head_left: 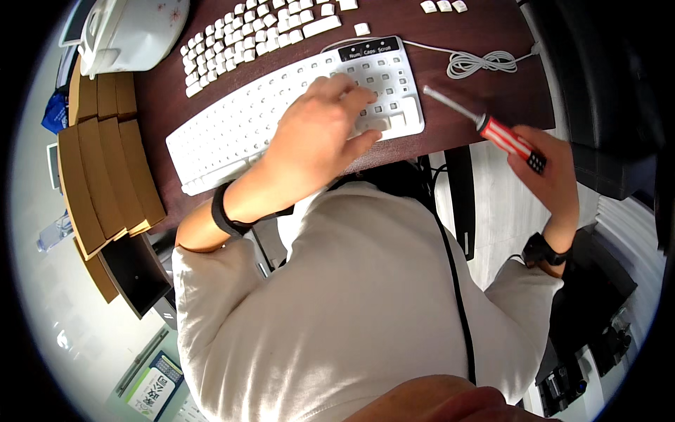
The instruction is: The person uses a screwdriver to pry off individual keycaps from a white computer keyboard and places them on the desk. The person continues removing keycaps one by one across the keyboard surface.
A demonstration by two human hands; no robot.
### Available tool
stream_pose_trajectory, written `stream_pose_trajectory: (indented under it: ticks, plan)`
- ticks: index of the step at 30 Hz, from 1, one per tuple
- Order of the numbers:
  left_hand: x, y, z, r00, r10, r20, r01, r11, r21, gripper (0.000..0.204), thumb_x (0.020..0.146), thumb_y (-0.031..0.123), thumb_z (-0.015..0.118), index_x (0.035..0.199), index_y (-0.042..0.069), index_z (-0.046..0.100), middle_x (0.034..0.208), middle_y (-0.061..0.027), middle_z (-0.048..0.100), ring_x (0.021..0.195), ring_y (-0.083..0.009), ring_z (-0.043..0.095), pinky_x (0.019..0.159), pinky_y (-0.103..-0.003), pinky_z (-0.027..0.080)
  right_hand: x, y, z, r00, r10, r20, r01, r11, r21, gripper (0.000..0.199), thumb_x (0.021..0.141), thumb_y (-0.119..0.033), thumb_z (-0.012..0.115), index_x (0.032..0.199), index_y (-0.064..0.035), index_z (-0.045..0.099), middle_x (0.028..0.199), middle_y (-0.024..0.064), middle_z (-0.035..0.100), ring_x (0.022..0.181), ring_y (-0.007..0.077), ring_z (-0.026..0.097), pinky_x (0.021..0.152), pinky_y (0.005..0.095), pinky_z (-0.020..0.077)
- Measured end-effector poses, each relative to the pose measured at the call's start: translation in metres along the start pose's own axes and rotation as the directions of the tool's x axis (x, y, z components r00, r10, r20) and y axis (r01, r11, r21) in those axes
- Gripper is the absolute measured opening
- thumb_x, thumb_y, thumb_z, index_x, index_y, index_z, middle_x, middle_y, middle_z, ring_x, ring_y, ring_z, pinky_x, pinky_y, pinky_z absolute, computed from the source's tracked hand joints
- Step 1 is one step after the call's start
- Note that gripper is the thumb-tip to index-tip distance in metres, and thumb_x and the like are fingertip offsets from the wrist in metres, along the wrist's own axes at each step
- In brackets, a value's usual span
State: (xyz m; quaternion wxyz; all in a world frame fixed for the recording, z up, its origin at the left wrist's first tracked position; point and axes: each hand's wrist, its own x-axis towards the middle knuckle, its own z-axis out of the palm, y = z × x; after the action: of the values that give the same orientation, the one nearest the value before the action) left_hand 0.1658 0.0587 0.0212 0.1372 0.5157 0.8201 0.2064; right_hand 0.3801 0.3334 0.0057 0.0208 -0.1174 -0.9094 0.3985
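A white keyboard [239, 116] lies at the desk's near edge, most of its keycaps off and the small key posts bare. A few keycaps [397, 121] remain at its lower right corner. Over the right part of the keyboard is my left hand [316, 130], its thumb and fingers apart near that corner, with nothing visible between them. My right hand [548, 169] is closed round the red-and-white handle of a screwdriver [503, 133]. The metal shaft points up and left, held off to the right of the keyboard and apart from it.
Loose white keycaps [260, 32] lie in rows behind the keyboard on the dark desk [492, 98], with several more [443, 7] at the far right. A coiled white cable [481, 65] rests right of the keyboard. Brown cardboard boxes [105, 183] and a white container [137, 35] stand left.
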Motion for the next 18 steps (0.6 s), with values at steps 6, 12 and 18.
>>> stream_pose_trajectory:
  ticks: [6, 12, 18]
  plan:
    - [0.003, 0.012, 0.028, 0.996, 0.073, -0.059, -0.076, 0.996, -0.056, 0.044, 0.078, 0.016, 0.078, 0.117, 0.002, 0.062, 0.110, -0.0135, 0.058, 0.103, -0.0337, 0.058, 0.089, -0.042, 0.049, -0.017, -0.043, -0.010, 0.987, 0.047, 0.151, -0.030, 0.993, -0.112, 0.033, 0.078, -0.011, 0.073, 0.108, 0.0030, 0.066, 0.091, 0.0198, 0.070, 0.075, 0.0291, 0.069, 0.068, 0.0345, 0.0523]
    - [0.013, 0.009, 0.039, 0.991, 0.081, -0.106, -0.082, 0.997, -0.007, 0.046, 0.075, 0.018, 0.079, 0.116, 0.003, 0.062, 0.104, -0.0109, 0.058, 0.095, -0.0315, 0.061, 0.083, -0.042, 0.051, -0.015, -0.056, 0.004, 0.996, 0.002, 0.084, 0.010, 0.990, -0.142, 0.027, 0.083, -0.012, 0.071, 0.106, 0.0013, 0.065, 0.087, 0.0180, 0.068, 0.068, 0.0336, 0.065, 0.062, 0.0372, 0.0507]
    - [0.018, 0.011, 0.044, 0.988, 0.061, -0.144, -0.066, 0.997, -0.031, 0.041, 0.074, 0.017, 0.080, 0.108, 0.003, 0.062, 0.099, -0.0098, 0.059, 0.084, -0.0304, 0.063, 0.072, -0.040, 0.053, -0.028, -0.051, 0.021, 0.999, -0.004, 0.046, 0.014, 0.977, -0.214, 0.032, 0.084, -0.015, 0.072, 0.112, -0.0017, 0.062, 0.089, 0.0174, 0.066, 0.071, 0.0354, 0.066, 0.060, 0.0390, 0.0502]
